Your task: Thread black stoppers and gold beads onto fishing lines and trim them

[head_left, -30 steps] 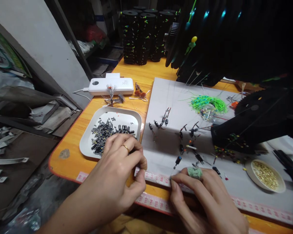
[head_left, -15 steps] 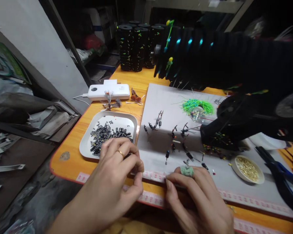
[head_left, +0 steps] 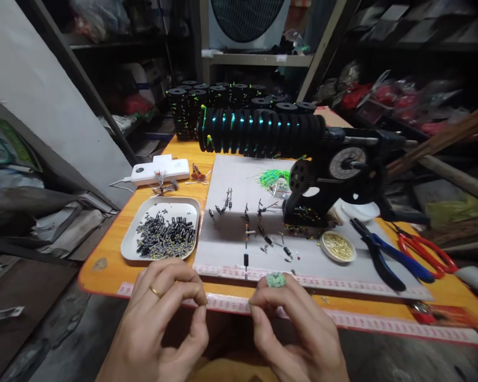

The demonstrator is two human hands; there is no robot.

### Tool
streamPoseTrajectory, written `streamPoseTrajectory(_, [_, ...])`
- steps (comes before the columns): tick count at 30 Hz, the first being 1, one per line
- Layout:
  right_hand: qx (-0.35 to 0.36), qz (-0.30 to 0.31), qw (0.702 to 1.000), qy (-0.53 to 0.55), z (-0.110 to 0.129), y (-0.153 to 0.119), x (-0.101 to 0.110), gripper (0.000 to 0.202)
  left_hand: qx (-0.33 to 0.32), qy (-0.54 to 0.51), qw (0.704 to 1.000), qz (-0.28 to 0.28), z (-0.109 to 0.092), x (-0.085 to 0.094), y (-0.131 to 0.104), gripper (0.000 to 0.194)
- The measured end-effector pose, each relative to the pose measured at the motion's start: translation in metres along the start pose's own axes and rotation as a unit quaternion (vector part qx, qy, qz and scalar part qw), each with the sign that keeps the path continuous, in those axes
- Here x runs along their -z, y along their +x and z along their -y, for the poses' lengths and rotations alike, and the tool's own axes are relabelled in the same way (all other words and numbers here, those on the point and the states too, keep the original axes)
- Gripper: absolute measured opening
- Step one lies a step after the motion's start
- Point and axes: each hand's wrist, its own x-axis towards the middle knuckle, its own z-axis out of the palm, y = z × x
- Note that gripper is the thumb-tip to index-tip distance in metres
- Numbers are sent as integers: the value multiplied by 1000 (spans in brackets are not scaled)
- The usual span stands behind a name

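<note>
My left hand, with a gold ring, pinches thumb and forefinger together over the table's front edge; anything between the tips is too small to make out. To its right, my right hand, a green wrap round one finger, is pinched the same way, apart from the left. Just behind my left hand lies a white tray of small dark grey and black pieces. Small black parts on wires lie on the grey board beyond my hands. A pink measuring tape runs along the front edge.
A black device with a ribbed roller stands at the back. On the right are a dish of gold beads, blue-handled pliers and red-handled pliers. A white power bank and green strands lie behind. Black spools stand farther back.
The camera view has pulled back and shows more of the table. My left hand has moved off the tray's front, nearer to me. Both hands remain pinched.
</note>
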Motion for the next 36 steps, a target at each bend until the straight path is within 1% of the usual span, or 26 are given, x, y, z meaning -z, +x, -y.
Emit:
streamPoseTrajectory(4, [10,-6,1000,10,3,-3,4,17,-8,6,1000,0,-6,1,-4,31])
streamPoseTrajectory(9, [3,-16,1000,23,4,-5,5,19,20,-34,999,-29,-16,-1,-7,27])
streamPoseTrajectory(11, [-17,-26,998,55,5,-6,3,17,25,-37,998,-34,-18,-2,-8,25])
streamPoseTrajectory(12, [-42,-27,994,96,6,-6,2,14,28,-35,998,-35,-19,-3,-8,23])
streamPoseTrajectory(13, [-82,-25,984,157,7,-6,0,10,31,-33,998,-35,-20,-5,-8,22])
streamPoseTrajectory(14, [-134,-18,962,238,9,-6,-2,6,33,-33,998,-35,-21,-6,-8,20])
streamPoseTrajectory(15, [-192,-5,924,331,11,-5,-4,8,34,-38,998,-31,-21,-8,-8,19])
streamPoseTrajectory(17, [-291,24,818,495,16,-3,-8,20,36,-68,997,-10,-22,-10,-5,17])
streamPoseTrajectory(18, [-318,33,772,550,19,-2,-9,24,40,-92,995,5,-22,-11,-3,16])
streamPoseTrajectory(19, [-331,37,740,584,21,0,-10,27,47,-119,992,21,-22,-11,0,15])
streamPoseTrajectory(20, [-334,37,723,603,22,1,-11,29,62,-149,986,34,-21,-12,3,13])
streamPoseTrajectory(21, [-332,34,717,611,23,2,-11,30,81,-180,979,46,-21,-12,7,12])
streamPoseTrajectory(22, [-330,31,719,612,24,2,-11,30,102,-213,970,54,-21,-13,11,12])
streamPoseTrajectory(24, [-325,27,726,605,22,2,-10,30,135,-299,942,70,-23,-17,20,18])
streamPoseTrajectory(25, [-323,25,730,602,21,1,-10,30,149,-355,920,77,-25,-20,25,19])
streamPoseTrajectory(26, [-322,22,732,600,20,1,-10,30,167,-417,889,85,-27,-25,29,18])
streamPoseTrajectory(27, [-324,22,733,598,19,0,-11,30,189,-485,849,91,-29,-30,33,18])
streamPoseTrajectory(29, [-334,28,733,592,16,-1,-10,32,244,-601,754,101,-34,-40,41,24])
streamPoseTrajectory(30, [-340,33,734,587,16,-2,-10,33,265,-637,716,104,-36,-44,45,27])
streamPoseTrajectory(31, [-344,37,736,583,15,-2,-9,33,279,-658,691,108,-38,-47,48,29])
streamPoseTrajectory(32, [-345,40,738,579,15,-2,-8,34,287,-668,678,111,-39,-50,52,30])
streamPoseTrajectory(36, [-343,41,749,565,17,1,-3,34,316,-682,655,81,-41,-52,61,29])
